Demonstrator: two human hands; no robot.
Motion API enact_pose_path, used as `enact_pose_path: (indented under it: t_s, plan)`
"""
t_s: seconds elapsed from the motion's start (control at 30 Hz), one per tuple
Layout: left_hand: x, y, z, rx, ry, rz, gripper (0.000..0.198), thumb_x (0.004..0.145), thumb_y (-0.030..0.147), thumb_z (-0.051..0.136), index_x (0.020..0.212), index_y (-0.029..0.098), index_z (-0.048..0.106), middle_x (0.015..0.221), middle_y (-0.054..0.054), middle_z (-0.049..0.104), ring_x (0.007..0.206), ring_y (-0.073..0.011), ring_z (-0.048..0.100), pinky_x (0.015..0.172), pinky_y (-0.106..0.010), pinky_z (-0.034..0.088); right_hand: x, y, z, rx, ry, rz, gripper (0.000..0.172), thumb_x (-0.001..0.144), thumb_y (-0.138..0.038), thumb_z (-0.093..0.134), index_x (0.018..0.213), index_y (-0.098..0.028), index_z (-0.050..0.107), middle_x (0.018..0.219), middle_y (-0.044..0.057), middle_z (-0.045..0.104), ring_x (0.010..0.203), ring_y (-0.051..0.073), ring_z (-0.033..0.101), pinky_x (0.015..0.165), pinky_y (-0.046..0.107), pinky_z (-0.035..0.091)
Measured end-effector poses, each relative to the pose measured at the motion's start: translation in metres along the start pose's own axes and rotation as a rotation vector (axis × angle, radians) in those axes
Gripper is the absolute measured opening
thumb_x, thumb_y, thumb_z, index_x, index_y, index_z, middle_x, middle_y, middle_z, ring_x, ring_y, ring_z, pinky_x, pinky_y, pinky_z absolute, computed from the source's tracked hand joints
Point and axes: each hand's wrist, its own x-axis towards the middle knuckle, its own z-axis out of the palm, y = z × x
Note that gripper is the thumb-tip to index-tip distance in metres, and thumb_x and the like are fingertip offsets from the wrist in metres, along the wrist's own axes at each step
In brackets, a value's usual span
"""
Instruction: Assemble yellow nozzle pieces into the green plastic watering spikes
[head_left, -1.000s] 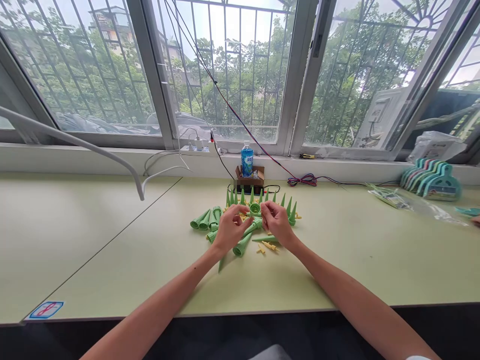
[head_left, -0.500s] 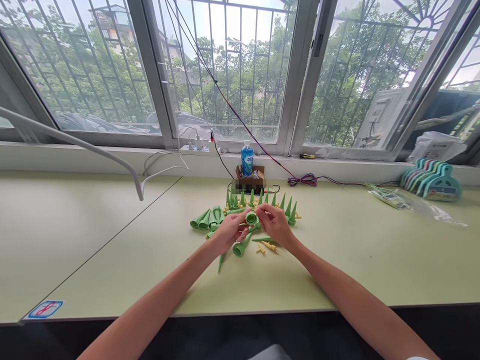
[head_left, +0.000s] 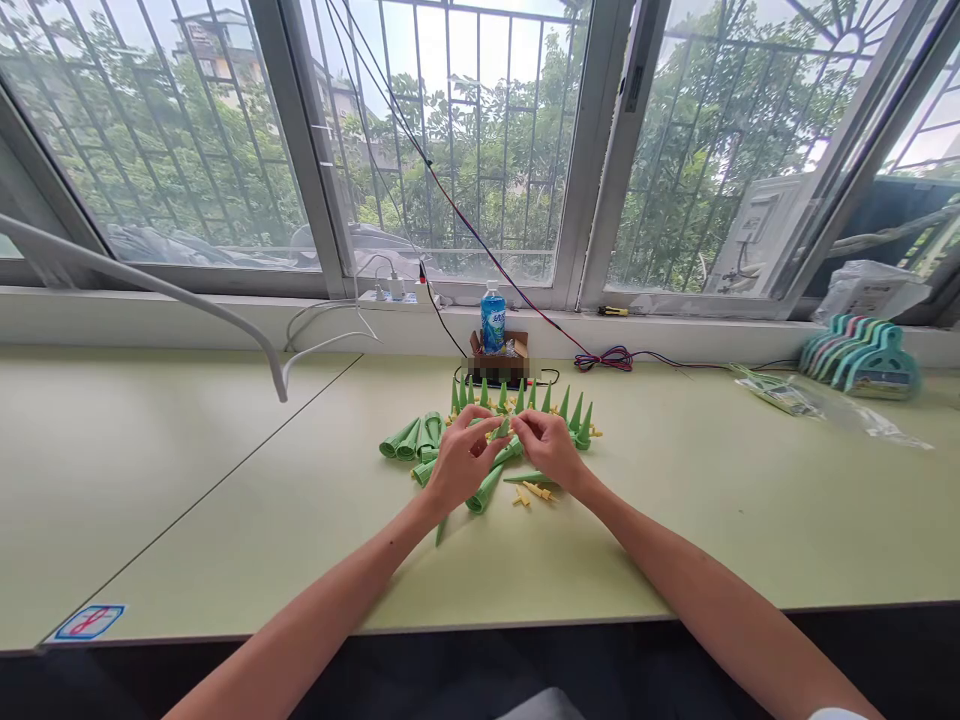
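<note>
Nearside of blue bottle (head_left: 493, 322): left hand (head_left: 459, 458) pinches green piece (head_left: 501, 430); right hand (head_left: 553, 448) pinched closed, contents unclear. Loose grip may drop piece.

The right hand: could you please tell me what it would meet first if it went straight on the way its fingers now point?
Most likely the green cone in the left hand, then that hand itself. Depth is unclear, and the right hand may already touch the cone.
</note>
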Motion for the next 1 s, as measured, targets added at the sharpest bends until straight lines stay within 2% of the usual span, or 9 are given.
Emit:
enact_pose_path:
  t_s: [0.17,0.27,0.4,0.5,0.57,0.67,0.77,0.93,1.0]
  plan:
    - [0.001,0.005,0.0,-0.077,-0.009,-0.083,0.024,0.084,0.037,0.06,0.102,0.021,0.063,0.098,-0.005,0.055,0.051,-0.0042,0.043,0.045,-0.019,0.039,0.0,-0.001,0.001,0.029,0.104,0.0,0.035,0.089,-0.05,0.05,0.074,-0.019,0.055,0.055,-0.004,0.041,0.047,0.01,0.035,0.043,0.023,0.028]
    - [0.002,0.007,-0.001,-0.216,0.003,-0.218,0.028,0.085,0.044,0.059,0.094,0.018,0.059,0.086,-0.003,0.057,0.048,-0.0042,0.042,0.041,-0.017,0.034,0.0,-0.003,-0.001,0.026,0.157,-0.012,0.034,0.091,-0.05,0.048,0.076,-0.02,0.052,0.056,-0.005,0.036,0.046,0.009,0.033,0.043,0.023,0.027]
    - [0.004,0.007,-0.002,-0.401,-0.163,-0.438,0.044,0.086,0.057,0.051,0.072,0.015,0.056,0.055,0.002,0.047,0.037,-0.0048,0.036,0.035,-0.018,0.024,-0.002,-0.007,-0.002,-0.017,0.139,-0.075,0.032,0.093,-0.046,0.046,0.078,-0.019,0.054,0.058,-0.004,0.04,0.048,0.009,0.034,0.046,0.022,0.029]
    - [0.004,0.006,-0.003,-0.546,-0.29,-0.552,0.049,0.083,0.061,0.051,0.072,0.014,0.058,0.06,0.0,0.053,0.039,-0.006,0.04,0.034,-0.018,0.024,-0.003,-0.011,-0.001,-0.053,0.107,-0.129,0.031,0.094,-0.043,0.045,0.078,-0.019,0.056,0.061,-0.003,0.046,0.05,0.01,0.036,0.048,0.022,0.032]
    - [0.004,0.006,-0.004,-0.605,-0.312,-0.586,0.047,0.081,0.061,0.055,0.075,0.014,0.058,0.063,-0.001,0.054,0.041,-0.0063,0.041,0.035,-0.018,0.025,-0.003,-0.012,-0.001,-0.056,0.088,-0.146,0.031,0.094,-0.043,0.045,0.078,-0.019,0.057,0.062,-0.002,0.048,0.051,0.01,0.037,0.05,0.022,0.034]
    - [0.003,0.005,-0.005,-0.595,-0.314,-0.564,0.042,0.081,0.057,0.059,0.073,0.015,0.056,0.052,0.003,0.047,0.04,-0.0061,0.038,0.037,-0.018,0.026,-0.003,-0.012,-0.001,-0.032,0.077,-0.141,0.031,0.093,-0.044,0.046,0.078,-0.019,0.057,0.063,-0.002,0.05,0.05,0.01,0.039,0.049,0.022,0.035]
    - [0.002,0.005,-0.005,-0.497,-0.286,-0.471,0.038,0.08,0.051,0.062,0.067,0.017,0.052,0.047,0.005,0.041,0.04,-0.0056,0.033,0.038,-0.018,0.025,-0.003,-0.007,-0.001,0.009,0.069,-0.079,0.032,0.091,-0.048,0.047,0.08,-0.02,0.055,0.058,-0.003,0.046,0.047,0.01,0.038,0.045,0.022,0.033]
    - [0.001,0.002,0.0,-0.219,-0.065,-0.217,0.024,0.074,0.038,0.071,0.073,0.017,0.058,0.072,0.001,0.05,0.05,-0.0055,0.036,0.044,-0.019,0.032,-0.002,-0.004,0.0,0.148,0.047,0.029,0.036,0.09,-0.05,0.048,0.071,-0.02,0.051,0.048,-0.006,0.038,0.04,0.009,0.037,0.04,0.023,0.029]
    - [0.001,0.001,0.002,-0.155,-0.021,-0.154,0.021,0.074,0.036,0.071,0.074,0.018,0.06,0.082,-0.001,0.051,0.053,-0.0056,0.037,0.045,-0.019,0.034,-0.001,-0.005,0.001,0.189,0.036,0.045,0.036,0.089,-0.05,0.05,0.069,-0.02,0.05,0.046,-0.006,0.037,0.039,0.009,0.037,0.039,0.023,0.029]
